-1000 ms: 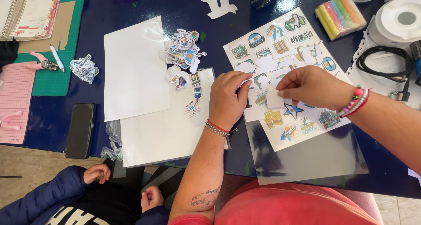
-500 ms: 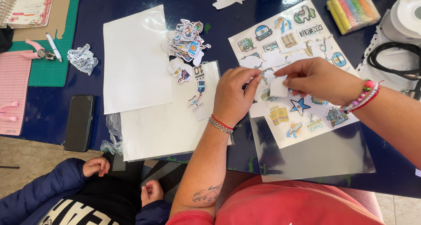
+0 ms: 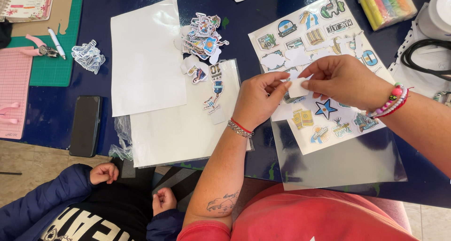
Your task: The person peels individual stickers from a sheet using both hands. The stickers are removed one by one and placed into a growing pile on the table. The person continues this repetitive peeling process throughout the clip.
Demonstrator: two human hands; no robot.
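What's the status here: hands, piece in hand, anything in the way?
Left hand and right hand both pinch a small white sticker piece. Held above the sticker sheet. Nothing blocking.

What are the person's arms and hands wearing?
Both hands are bare, with no gloves or sleeves past the short red top. The left hand has a silver chain bracelet and a thin red string at its wrist, plus a small dark tattoo on the forearm. The right hand wears colourful beaded bracelets.
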